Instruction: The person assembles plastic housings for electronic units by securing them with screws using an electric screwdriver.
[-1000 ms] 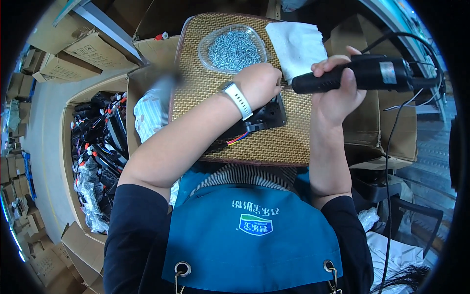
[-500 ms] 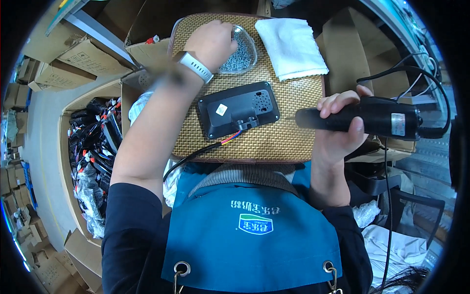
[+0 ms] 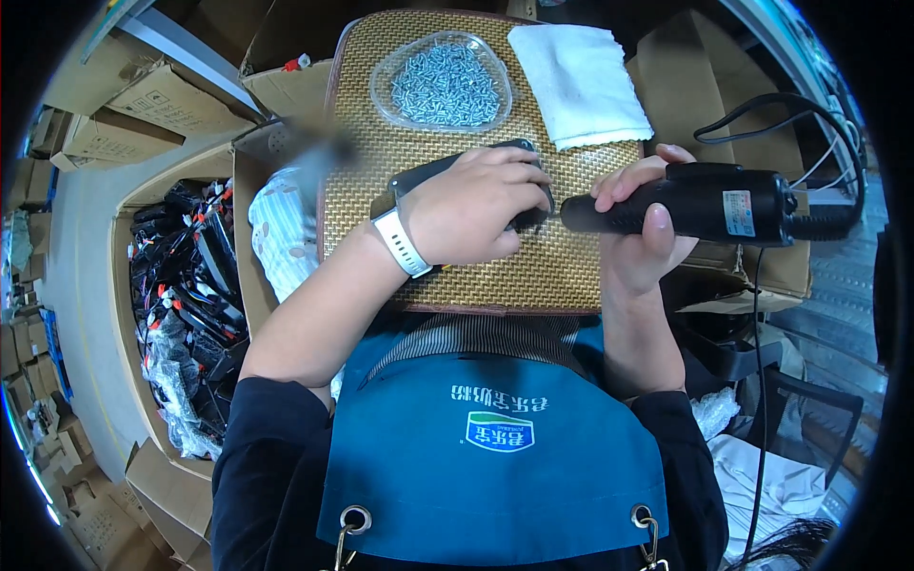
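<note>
A flat black electronic unit lies on the woven mat, mostly covered by my left hand. The fingers of that hand curl over the unit's right end and grip it; whether a screw is also between them is hidden. My right hand is wrapped round a black corded electric screwdriver. The screwdriver lies level, its nose pointing left, close to my left fingertips. Beyond the unit stands a clear plastic tub of small silver screws.
A folded white cloth lies at the mat's far right. To the left, an open carton holds black cabled units and plastic wrap. The screwdriver's cable loops at the right beside another cardboard box.
My left hand has come out of the screw tub and moved nearer, onto the black unit's right end. The screwdriver in my right hand has shifted slightly left and away from me.
</note>
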`<state>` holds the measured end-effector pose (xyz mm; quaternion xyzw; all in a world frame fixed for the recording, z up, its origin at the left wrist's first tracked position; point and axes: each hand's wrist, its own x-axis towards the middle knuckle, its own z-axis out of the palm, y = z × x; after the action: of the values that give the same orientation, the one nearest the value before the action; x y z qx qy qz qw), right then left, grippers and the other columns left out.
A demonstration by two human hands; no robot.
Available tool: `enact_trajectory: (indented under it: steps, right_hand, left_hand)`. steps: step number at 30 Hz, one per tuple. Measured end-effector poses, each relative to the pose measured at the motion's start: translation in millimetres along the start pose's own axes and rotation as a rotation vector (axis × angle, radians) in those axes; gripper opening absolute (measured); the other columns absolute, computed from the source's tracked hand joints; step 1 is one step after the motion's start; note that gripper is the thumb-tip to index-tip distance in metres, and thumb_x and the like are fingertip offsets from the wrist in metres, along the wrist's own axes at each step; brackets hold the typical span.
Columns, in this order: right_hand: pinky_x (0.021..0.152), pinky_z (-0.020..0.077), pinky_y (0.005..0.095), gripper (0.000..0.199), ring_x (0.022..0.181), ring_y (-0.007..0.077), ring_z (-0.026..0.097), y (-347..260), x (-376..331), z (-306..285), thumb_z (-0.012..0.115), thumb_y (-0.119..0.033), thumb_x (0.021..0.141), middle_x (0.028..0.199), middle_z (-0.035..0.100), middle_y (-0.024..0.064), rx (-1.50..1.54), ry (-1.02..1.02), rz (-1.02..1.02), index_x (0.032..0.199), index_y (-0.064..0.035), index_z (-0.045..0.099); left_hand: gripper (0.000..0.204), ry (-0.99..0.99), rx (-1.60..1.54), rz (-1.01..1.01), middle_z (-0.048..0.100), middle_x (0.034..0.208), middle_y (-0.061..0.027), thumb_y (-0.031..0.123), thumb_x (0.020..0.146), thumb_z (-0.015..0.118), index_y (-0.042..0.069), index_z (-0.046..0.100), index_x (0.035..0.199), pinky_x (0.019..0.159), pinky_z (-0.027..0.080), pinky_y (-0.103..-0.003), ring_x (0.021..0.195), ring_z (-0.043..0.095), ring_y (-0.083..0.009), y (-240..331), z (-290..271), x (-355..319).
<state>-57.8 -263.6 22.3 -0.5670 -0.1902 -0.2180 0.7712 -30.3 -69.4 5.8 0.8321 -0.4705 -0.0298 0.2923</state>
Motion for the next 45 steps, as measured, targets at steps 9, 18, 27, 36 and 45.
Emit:
enact_trajectory:
  steps: [9, 18, 27, 36, 45]
  right_hand:
    - [0.059, 0.052, 0.029, 0.051, 0.059, 0.0176, 0.06, 15.2, 19.3, 3.5, 0.064, -0.017, 0.083, 0.073, 0.059, 0.0131, 0.036, 0.012, -0.039, 0.119, 0.0092, 0.04]
    - [0.058, 0.0486, 0.0253, 0.043, 0.058, 0.0149, 0.059, 25.7, 34.3, -0.3, 0.065, -0.015, 0.081, 0.07, 0.062, 0.0109, 0.059, -0.169, 0.003, 0.113, 0.0078, 0.047]
    - [0.062, 0.0498, 0.0287, 0.036, 0.06, 0.0174, 0.059, 13.6, 23.0, 22.6, 0.056, -0.007, 0.086, 0.072, 0.06, 0.0113, -0.282, -0.057, 0.004, 0.114, 0.0078, 0.039]
    - [0.062, 0.05, 0.0245, 0.034, 0.06, 0.0131, 0.06, 16.5, 27.6, 12.7, 0.062, -0.008, 0.085, 0.069, 0.062, 0.008, -0.036, 0.025, -0.004, 0.111, 0.006, 0.047]
    - [0.062, 0.0502, 0.0345, 0.044, 0.061, 0.0199, 0.056, 14.5, 24.2, 0.9, 0.06, -0.02, 0.087, 0.072, 0.056, 0.0116, -0.126, 0.045, -0.031, 0.119, 0.0048, 0.042]
  left_hand:
    - [0.032, 0.094, -0.029, -0.064, 0.059, 0.121, -0.0144, 0.009, 0.068, 0.061, 0.004, 0.062, 0.1, 0.107, 0.034, -0.045, 0.126, 0.045, -0.0341, -9.4, 3.4, 5.4]
    - [0.032, 0.087, -0.029, -0.05, 0.059, 0.121, -0.0119, 0.011, 0.066, 0.065, 0.005, 0.062, 0.098, 0.105, 0.035, -0.044, 0.126, 0.045, -0.0342, -11.7, 2.6, 4.9]
    - [0.03, 0.09, -0.042, -0.049, 0.058, 0.123, -0.0104, 0.009, 0.064, 0.068, 0.006, 0.063, 0.094, 0.105, 0.035, -0.044, 0.125, 0.045, -0.0331, -11.1, 3.5, 4.4]
    - [0.025, 0.086, -0.07, -0.038, 0.062, 0.113, -0.0122, 0.013, 0.067, 0.07, 0.006, 0.063, 0.09, 0.102, 0.038, -0.042, 0.117, 0.05, -0.0327, -10.2, -3.7, 13.6]
    - [0.018, -0.169, 0.152, -0.204, 0.064, 0.087, -0.0119, 0.011, 0.069, 0.07, 0.006, 0.067, 0.086, 0.082, 0.049, -0.041, 0.091, 0.06, -0.031, -9.5, 4.6, 67.7]
